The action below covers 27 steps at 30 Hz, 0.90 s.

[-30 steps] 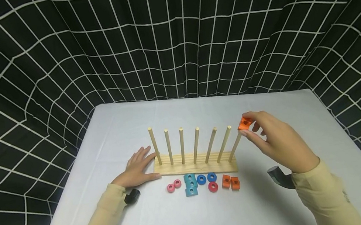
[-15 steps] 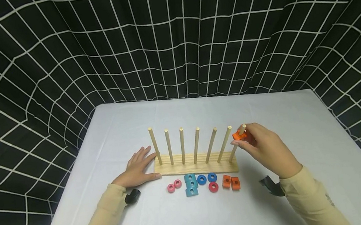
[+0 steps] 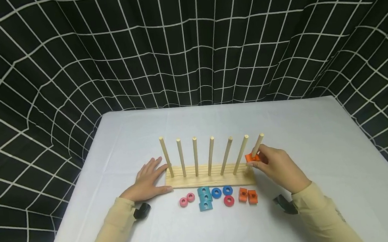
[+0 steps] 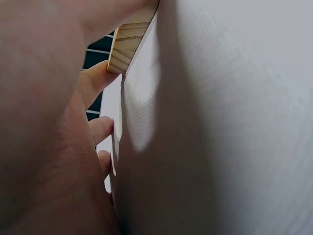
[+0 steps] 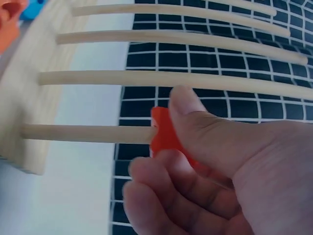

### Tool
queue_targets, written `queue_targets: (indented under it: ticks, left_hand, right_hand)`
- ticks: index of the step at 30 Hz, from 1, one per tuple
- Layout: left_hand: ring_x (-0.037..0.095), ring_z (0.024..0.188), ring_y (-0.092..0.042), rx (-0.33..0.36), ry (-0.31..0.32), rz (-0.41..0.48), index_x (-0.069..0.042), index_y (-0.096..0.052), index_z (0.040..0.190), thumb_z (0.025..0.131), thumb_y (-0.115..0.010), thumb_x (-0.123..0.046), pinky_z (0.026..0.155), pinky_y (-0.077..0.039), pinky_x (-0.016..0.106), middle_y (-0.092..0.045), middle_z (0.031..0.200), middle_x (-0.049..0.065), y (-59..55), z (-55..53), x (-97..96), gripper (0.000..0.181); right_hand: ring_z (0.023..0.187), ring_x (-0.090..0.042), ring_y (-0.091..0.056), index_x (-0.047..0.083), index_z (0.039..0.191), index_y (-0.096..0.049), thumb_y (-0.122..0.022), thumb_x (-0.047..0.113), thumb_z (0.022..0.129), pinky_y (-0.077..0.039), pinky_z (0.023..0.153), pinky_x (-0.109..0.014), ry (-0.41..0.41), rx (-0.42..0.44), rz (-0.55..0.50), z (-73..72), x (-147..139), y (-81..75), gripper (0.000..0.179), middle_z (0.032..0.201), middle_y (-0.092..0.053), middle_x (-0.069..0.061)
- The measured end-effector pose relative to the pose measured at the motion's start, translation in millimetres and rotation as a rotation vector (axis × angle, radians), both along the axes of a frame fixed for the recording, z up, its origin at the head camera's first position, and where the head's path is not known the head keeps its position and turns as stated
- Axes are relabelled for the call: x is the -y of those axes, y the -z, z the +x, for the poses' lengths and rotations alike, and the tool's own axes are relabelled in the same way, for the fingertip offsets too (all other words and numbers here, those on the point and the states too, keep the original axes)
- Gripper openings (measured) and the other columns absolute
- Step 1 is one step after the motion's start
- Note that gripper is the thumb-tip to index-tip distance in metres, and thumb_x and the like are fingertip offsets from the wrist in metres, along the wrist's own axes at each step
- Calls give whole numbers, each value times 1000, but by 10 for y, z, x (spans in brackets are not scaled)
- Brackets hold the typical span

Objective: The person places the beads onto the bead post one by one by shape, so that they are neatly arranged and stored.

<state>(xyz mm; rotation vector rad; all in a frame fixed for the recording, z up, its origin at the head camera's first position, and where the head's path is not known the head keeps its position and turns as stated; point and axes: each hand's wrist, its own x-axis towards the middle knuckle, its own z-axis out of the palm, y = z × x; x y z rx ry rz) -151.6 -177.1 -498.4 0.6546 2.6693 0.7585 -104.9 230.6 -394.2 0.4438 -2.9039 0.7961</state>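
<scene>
A wooden peg rack [image 3: 211, 180] with a row of upright pegs stands on the table. My left hand [image 3: 147, 182] holds its left end, thumb at the front corner and index finger at the back. In the left wrist view that index finger [image 4: 95, 81] touches the wooden end [image 4: 129, 44]. At the other end, my right hand [image 3: 280, 167] pinches an orange notched block [image 3: 250, 157] threaded on the rightmost peg [image 3: 258, 143], partway down. The right wrist view shows the block [image 5: 164, 132] between thumb and fingers, bare peg [image 5: 88, 133] below it.
In front of the rack lie two pink beads [image 3: 187, 200], several teal arched blocks [image 3: 205, 199], two blue rings [image 3: 221, 191], a red ring [image 3: 229, 201] and two orange blocks [image 3: 247, 196]. A black curtain with white grid lines [image 3: 193, 49] surrounds the white table [image 3: 193, 237].
My right hand has brought the orange block over the rightmost peg's tip and slid it down, moving left and lower. The left hand has stayed at the rack's end.
</scene>
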Motion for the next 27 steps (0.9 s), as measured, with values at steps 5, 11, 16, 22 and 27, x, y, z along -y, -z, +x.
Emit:
queue_targets:
  ticks: [5, 11, 16, 22, 27]
  left_hand:
    - [33, 148, 2, 4, -4, 2, -18, -35, 149, 82, -65, -57, 117, 1, 57, -8, 161, 9, 1, 12, 2, 83]
    - [34, 148, 1, 9, -2, 4, -18, -35, 149, 82, -65, -57, 116, 0, 58, -9, 161, 11, -36, 44, -4, 83]
    - [37, 147, -1, -1, -5, 23, -16, -37, 148, 82, -66, -56, 116, -1, 60, -12, 160, 13, -47, 61, -8, 83]
    - [33, 148, 2, 7, -9, -2, -18, -34, 149, 82, -64, -59, 117, 0, 57, -9, 161, 9, -23, 37, -10, 84]
    - [32, 148, 3, 11, -12, -5, -19, -35, 149, 82, -65, -58, 117, 1, 56, -8, 162, 8, -1, 6, -9, 83]
  right_hand:
    - [58, -10, -45, 9, 91, -59, -77, 15, 81, -39, 50, -21, -21, 62, 6, -13, -20, 133, 22, 63, -52, 4]
    - [59, -8, -45, 8, 92, -61, -77, 15, 80, -40, 52, -21, -60, 85, 5, -6, -37, 283, 21, 64, -53, 6]
    - [60, -8, -47, 8, 94, -62, -75, 13, 82, -41, 53, -21, -73, 117, -6, -7, -53, 380, 19, 65, -57, 5]
    - [61, -10, -44, 9, 97, -61, -74, 17, 84, -37, 54, -22, -60, 169, 11, -25, -75, 497, 21, 64, -49, 5]
    - [63, -11, -45, 10, 99, -62, -74, 18, 84, -39, 56, -23, -69, 179, 4, -37, -85, 561, 21, 66, -50, 5]
